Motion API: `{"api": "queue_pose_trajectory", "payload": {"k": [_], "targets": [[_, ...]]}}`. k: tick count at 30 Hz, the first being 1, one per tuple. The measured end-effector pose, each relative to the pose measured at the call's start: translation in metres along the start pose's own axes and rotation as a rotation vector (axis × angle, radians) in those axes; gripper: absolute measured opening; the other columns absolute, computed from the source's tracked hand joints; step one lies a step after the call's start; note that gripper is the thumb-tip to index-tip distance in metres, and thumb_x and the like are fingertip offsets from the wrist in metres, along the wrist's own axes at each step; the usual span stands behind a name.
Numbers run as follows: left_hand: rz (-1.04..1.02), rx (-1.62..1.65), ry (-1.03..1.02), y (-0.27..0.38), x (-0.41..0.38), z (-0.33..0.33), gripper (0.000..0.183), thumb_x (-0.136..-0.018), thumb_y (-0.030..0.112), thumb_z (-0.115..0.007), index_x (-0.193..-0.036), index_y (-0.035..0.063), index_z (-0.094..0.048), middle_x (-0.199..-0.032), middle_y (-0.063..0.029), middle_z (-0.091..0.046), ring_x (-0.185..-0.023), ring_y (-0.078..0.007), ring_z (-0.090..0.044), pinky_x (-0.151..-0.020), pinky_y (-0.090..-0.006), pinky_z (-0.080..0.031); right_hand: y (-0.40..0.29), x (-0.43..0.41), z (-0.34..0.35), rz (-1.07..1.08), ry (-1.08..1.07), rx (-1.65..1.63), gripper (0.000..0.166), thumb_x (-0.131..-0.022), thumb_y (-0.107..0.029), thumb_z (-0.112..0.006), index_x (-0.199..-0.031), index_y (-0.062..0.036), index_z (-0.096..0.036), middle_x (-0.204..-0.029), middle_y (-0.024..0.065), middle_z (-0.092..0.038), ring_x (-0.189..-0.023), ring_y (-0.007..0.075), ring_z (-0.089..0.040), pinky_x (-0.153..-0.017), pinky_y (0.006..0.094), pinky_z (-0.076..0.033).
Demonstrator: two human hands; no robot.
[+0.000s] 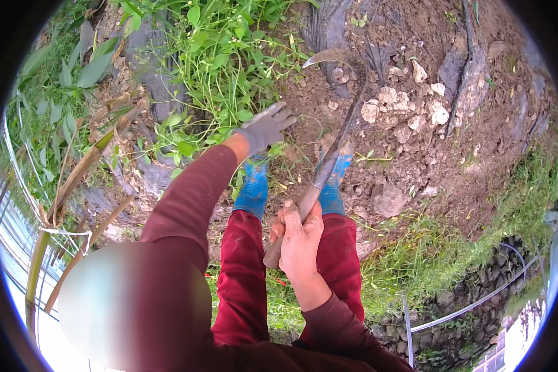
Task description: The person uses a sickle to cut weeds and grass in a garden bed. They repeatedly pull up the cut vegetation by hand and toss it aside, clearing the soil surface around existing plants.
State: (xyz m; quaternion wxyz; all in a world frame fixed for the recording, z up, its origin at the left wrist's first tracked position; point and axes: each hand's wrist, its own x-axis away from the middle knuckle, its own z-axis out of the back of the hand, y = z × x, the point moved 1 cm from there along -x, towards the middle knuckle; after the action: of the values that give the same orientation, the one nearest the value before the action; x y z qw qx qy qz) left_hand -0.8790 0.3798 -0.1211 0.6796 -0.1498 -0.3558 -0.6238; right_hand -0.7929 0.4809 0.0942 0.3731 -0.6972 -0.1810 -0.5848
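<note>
My right hand (300, 235), bare, grips the wooden handle of a sickle (335, 144). The tool's long neck runs up and away, and its curved blade points left above brown soil. My left hand (267, 125) wears a grey glove and reaches over the ground at the lower right edge of a clump of leafy green weeds (223, 60). Its fingers point right, slightly apart, with nothing visible in them. Blue boots (253, 186) show below, under dark red trousers. Part of the left boot's toe is hidden beneath the gloved hand.
Pale clods (390, 104) lie on the soil to the right, near torn black plastic mulch (460, 69). Dry stalks tied with white string (65, 231) stand at left. Grass borders the soil at lower right, beside a stone wall (483, 279) and a pale bent pipe (469, 304).
</note>
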Motion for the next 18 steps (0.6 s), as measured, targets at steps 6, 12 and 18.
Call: {"api": "queue_pose_trajectory", "payload": {"k": [6, 12, 18], "targets": [[0.274, 0.266, -0.159, -0.002, -0.024, -0.044, 0.067, -0.081, 0.004, -0.056, -0.141, 0.0185, -0.031, -0.148, -0.0203, -0.029, -0.090, -0.0304, -0.067, -0.069, -0.0434, -0.052, 0.005, -0.001, 0.009, 0.001, -0.007, 0.015, 0.014, -0.093, -0.010, -0.054, -0.098, -0.0090, -0.040, -0.071, 0.0013, -0.046, -0.049, 0.0078, -0.045, -0.042, 0.0250, -0.041], [0.321, 0.628, -0.168, 0.036, -0.001, -0.072, 0.038, -0.080, 0.011, -0.053, -0.118, 0.0065, -0.054, -0.090, -0.0158, -0.068, -0.079, -0.0331, -0.067, -0.068, -0.0428, -0.052, 0.006, 0.000, 0.010, -0.007, -0.071, 0.013, 0.015, -0.093, -0.012, -0.054, -0.098, -0.0082, -0.040, -0.071, 0.0014, -0.046, -0.049, 0.0079, -0.044, -0.042, 0.0252, -0.041], [0.399, 0.856, -0.225, 0.083, 0.117, -0.042, 0.026, -0.079, 0.018, -0.052, -0.103, 0.0115, -0.060, -0.080, -0.0148, -0.066, -0.073, -0.0320, -0.066, -0.065, -0.0475, -0.050, -0.012, -0.003, 0.007, 0.062, -0.040, -0.073, 0.015, -0.093, -0.012, -0.054, -0.100, -0.0078, -0.041, -0.073, 0.0028, -0.047, -0.048, 0.0086, -0.044, -0.042, 0.0267, -0.042]]}}
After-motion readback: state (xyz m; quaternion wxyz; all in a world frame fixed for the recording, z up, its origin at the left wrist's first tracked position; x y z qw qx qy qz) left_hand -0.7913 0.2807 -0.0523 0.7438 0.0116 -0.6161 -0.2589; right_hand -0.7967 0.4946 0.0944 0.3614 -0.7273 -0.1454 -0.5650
